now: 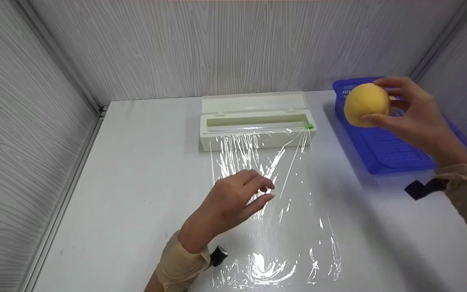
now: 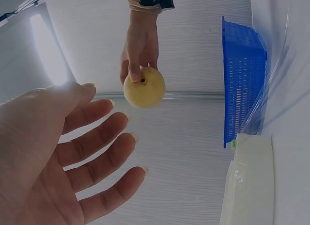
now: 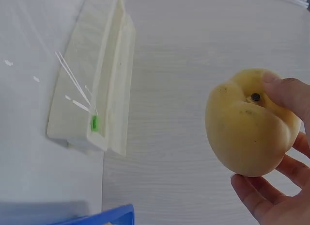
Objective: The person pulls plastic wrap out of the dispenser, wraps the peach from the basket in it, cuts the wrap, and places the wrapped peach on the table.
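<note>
Nearest the head camera, a beige sleeve cuff leads up to the left hand [image 1: 233, 200], which hovers palm-down over a sheet of clear cling film [image 1: 274, 211] with its fingers loosely spread and holding nothing; the left wrist view shows the same fingers [image 2: 97, 137] apart and relaxed. Whether the fingertips actually touch the film cannot be told. That film lies wrinkled and shiny on the white table [image 1: 136, 182], running from the near edge back to a cream-coloured dispenser box [image 1: 258, 129] whose lid stands open and whose small green slider [image 1: 309, 127] sits at the right end of the slot. Well to the right and raised above the table, the right hand [image 1: 412, 117] grips a yellow fruit [image 1: 366, 104], thumb below and fingers curled over the top; in the right wrist view a fingertip rests just beside the fruit's dark stem pit. This fruit is held in the air over the near-left corner of a blue perforated plastic basket [image 1: 391, 154], which stands on the table beside the dispenser, close to the grey wood-grain wall [image 1: 217, 44].
</note>
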`<state>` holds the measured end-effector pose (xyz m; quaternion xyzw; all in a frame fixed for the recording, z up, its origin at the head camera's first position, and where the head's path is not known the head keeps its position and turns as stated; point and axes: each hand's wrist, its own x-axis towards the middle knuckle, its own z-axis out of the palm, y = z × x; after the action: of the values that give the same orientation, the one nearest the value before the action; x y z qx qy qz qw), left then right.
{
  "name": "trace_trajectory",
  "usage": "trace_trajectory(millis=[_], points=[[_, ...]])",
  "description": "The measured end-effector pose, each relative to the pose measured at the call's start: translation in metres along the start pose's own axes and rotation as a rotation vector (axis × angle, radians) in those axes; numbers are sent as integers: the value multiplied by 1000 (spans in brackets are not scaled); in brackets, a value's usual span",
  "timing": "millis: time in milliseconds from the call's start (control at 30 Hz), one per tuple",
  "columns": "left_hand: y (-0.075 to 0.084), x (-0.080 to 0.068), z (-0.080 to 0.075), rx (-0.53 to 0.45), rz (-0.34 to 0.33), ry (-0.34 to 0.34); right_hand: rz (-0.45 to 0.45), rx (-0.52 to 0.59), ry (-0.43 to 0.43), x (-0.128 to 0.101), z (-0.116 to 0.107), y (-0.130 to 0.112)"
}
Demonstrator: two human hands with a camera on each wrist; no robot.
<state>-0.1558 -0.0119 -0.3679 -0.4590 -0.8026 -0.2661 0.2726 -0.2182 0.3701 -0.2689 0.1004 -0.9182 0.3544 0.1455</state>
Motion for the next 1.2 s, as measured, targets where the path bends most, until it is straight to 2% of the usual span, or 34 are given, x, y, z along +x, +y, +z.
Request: trace_trajectory(millis=[233,400,567,733,1067,1200], points=[[1,2,1,2,-5,-5,-147,35,-30,-11,15,-20],[0,4,2,2,-5,-1,-256,58,-51,-14,24,-26],[-2,7,3,2,-12,-9,-322,110,-53,-19,35,-30],[-2,7,5,-8,-26,-34,-364,184,-78,-27,53,-34],[-3,7,6,-11,-52,-47,-350,403,-148,-42,80,-46],[-4,6,6,-31,-88,-69,-369,486,-183,-51,89,-51]])
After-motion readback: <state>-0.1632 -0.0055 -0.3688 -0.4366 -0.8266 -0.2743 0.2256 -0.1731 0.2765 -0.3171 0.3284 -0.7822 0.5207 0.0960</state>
